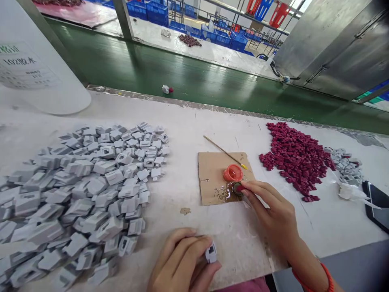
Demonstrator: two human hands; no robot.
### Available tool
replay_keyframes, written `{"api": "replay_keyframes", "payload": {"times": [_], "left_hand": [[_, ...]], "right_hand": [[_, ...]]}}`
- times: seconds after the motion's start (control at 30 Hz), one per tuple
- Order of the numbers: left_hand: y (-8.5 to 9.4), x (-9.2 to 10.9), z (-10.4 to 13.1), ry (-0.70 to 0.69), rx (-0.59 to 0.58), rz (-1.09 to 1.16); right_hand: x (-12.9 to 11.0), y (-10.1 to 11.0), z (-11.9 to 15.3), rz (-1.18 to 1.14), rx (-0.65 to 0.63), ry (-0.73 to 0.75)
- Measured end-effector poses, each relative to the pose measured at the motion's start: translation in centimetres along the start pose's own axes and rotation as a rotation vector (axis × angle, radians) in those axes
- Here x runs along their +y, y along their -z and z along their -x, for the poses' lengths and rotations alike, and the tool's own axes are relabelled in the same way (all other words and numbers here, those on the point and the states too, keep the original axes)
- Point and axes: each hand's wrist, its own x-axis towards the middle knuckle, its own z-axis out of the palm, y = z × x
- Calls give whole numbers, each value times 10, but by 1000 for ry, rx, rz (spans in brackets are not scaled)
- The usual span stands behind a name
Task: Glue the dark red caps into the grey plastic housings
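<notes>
My left hand [188, 259] is closed around a small grey plastic part [210, 252] with a dark opening, low over the table's front. With pinched fingertips, my right hand [267, 207] holds a small dark red piece [240, 187] at a round dark cap [237, 188] on the wet patch of a cardboard sheet [209, 162]. Just behind it on the cardboard is a red cup [233, 173]. A thin stick with a yellow tip [225, 151] lies across the cardboard's back edge.
Grey parts [91, 194] are heaped at left, dark red pieces [298, 154] at right, beside a smaller grey pile [346, 166]. A phone [377, 205] lies far right. A white container [39, 61] stands back left, before a green conveyor belt [212, 93].
</notes>
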Motion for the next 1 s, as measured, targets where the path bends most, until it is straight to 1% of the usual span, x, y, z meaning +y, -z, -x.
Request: {"api": "replay_keyframes", "payload": {"times": [0.1, 0.23, 0.37, 0.43, 0.5, 0.57, 0.67, 0.77, 0.87, 0.93, 1.0], "left_hand": [[0, 2, -1, 74, 20, 22], [1, 3, -4, 41, 10, 18], [2, 2, -5, 54, 0, 21], [4, 1, -5, 59, -32, 26], [7, 1, -5, 71, -81, 45], [10, 1, -5, 87, -126, 83], [13, 2, -4, 126, -171, 135], [13, 6, -3, 208, -139, 145], [9, 10, -2, 277, -67, 146], [6, 13, -3, 295, -26, 157], [4, 15, -3, 301, -8, 166]], "right_hand": [[-1, 0, 1, 13, -7, -8], [-1, 1, 2, 26, 3, -16], [-2, 3, 3, 3, 37, -42], [-7, 5, 6, -83, 50, -98], [-16, 8, 12, -219, 44, -174], [-29, 9, 18, -360, 3, -227], [-48, 7, 29, -527, -90, -238], [-60, 0, 38, -589, -115, -228], [-64, -8, 44, -564, -79, -211], [-65, -11, 48, -555, -69, -225], [-65, -13, 49, -553, -71, -255]]}}
